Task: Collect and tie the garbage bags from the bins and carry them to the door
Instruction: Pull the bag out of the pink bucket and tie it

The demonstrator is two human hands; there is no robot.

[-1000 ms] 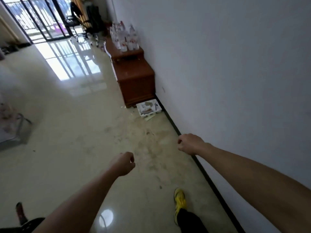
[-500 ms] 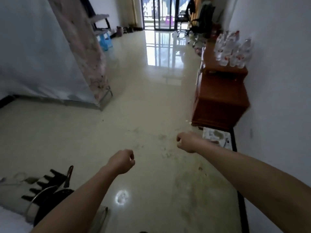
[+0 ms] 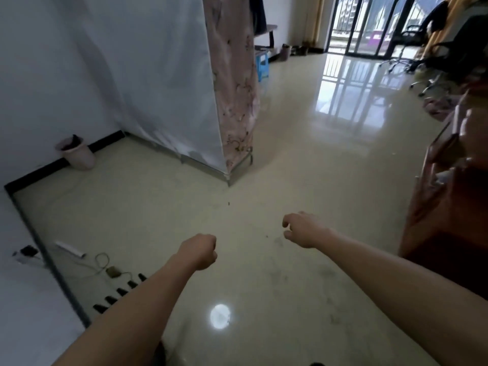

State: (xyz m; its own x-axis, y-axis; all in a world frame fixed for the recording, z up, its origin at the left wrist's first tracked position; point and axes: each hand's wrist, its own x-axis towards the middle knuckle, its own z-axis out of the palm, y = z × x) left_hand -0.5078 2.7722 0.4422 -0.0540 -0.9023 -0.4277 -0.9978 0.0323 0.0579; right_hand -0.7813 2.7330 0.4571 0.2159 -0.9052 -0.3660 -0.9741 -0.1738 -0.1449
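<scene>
Garbage bag [image 3: 70, 142]: a dark liner, visible only as a crumpled edge standing up over the rim of a pale pink bin [image 3: 79, 159]. The bin stands on the floor [image 3: 264, 180] against the left wall, at the black skirting, just left of a fabric wardrobe [image 3: 163, 83]. The bag is not yet lifted or tied. How full it is cannot be told from this angle.

Left hand [image 3: 199, 250]: fingers curled into a fist, holding nothing. Right hand [image 3: 303, 229]: fingers loosely bent, thumb apart from them, holding nothing. Both are held out in front over bare floor, well apart from the bin.

Step in hand (judgement): the approach to a bin; collection here has not begun. No other bin is in view.

Next move calls for (judgement): crossing the floor leftward to the bin, stooping, gathering the liner's rim with both hands and drawing it clear before knotting. Cables [image 3: 101, 261] lie on the floor near the left wall, low in the view, so feet should keep clear of them. Glass doors [image 3: 351, 25] show at the far end; whether these are the door meant cannot be told.
</scene>
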